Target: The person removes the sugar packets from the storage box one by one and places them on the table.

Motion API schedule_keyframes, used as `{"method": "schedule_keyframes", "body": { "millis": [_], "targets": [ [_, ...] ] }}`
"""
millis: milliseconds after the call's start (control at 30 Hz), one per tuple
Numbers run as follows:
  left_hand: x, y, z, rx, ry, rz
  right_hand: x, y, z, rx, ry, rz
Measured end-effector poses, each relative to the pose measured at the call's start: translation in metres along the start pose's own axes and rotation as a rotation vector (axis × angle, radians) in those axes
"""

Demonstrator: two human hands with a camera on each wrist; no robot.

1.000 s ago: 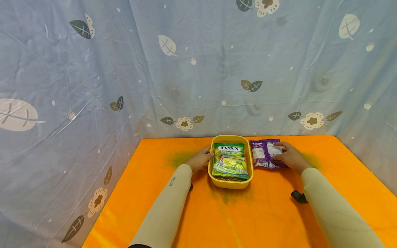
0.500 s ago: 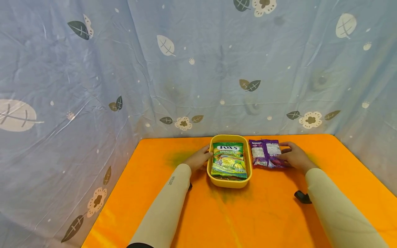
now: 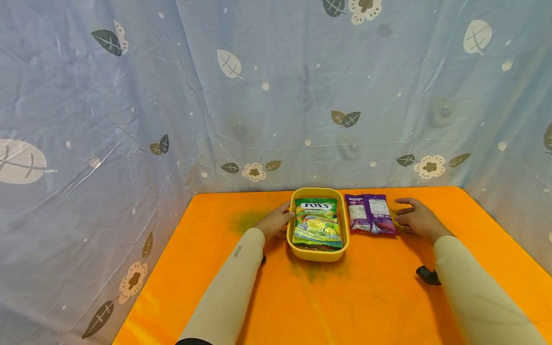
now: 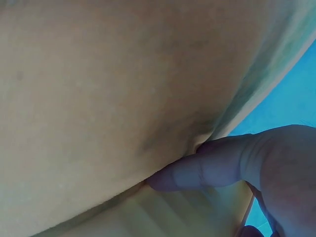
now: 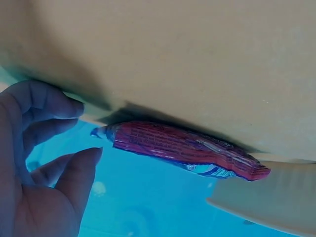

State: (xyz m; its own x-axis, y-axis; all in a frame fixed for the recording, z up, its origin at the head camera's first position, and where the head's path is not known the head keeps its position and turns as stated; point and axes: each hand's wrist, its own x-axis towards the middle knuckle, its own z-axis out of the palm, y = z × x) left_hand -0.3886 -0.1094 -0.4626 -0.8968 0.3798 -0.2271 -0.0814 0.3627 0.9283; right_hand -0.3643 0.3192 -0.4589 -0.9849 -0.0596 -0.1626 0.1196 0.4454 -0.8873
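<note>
A yellow plastic tub (image 3: 316,255) stands on the table, holding a green FOX'S Spring Tea candy bag (image 3: 317,225) on top, with a brownish edge below it. My left hand (image 3: 273,224) grips the tub's left side, its thumb at the rim; in the left wrist view a finger (image 4: 202,169) lies against the pale ribbed tub wall (image 4: 182,212). Right of the tub a purple candy packet (image 3: 371,214) lies flat, printed panels up. My right hand (image 3: 418,220) is just off the packet's right edge, fingers loosely bent and apart, with a gap to the packet (image 5: 187,150) in the right wrist view.
An orange cloth covers the table (image 3: 358,306). Blue leaf-patterned curtains (image 3: 280,96) rise behind it and along both sides. A black strap piece (image 3: 428,275) sticks out by the right wrist.
My right hand has let go of the purple packet and drawn off to the right, leaving it lying on the table. The left hand stays on the tub.
</note>
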Motion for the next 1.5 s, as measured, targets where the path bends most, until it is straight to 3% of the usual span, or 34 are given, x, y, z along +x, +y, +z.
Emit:
{"method": "schedule_keyframes", "body": {
  "millis": [433, 700, 1300, 1500],
  "targets": [
    [0.002, -0.002, 0.000, 0.008, 0.007, -0.010, -0.003, -0.009, -0.001, 0.004, -0.005, 0.001],
    [0.001, -0.001, 0.000, -0.016, -0.008, -0.001, -0.003, -0.016, 0.005, -0.003, -0.020, -0.059],
    [-0.002, -0.001, 0.000, -0.049, -0.036, 0.011, -0.001, -0.051, 0.047, 0.057, -0.102, -0.105],
    [-0.001, -0.002, 0.001, -0.023, -0.021, 0.007, -0.001, -0.069, 0.057, 0.148, -0.131, -0.106]
  ]
}}
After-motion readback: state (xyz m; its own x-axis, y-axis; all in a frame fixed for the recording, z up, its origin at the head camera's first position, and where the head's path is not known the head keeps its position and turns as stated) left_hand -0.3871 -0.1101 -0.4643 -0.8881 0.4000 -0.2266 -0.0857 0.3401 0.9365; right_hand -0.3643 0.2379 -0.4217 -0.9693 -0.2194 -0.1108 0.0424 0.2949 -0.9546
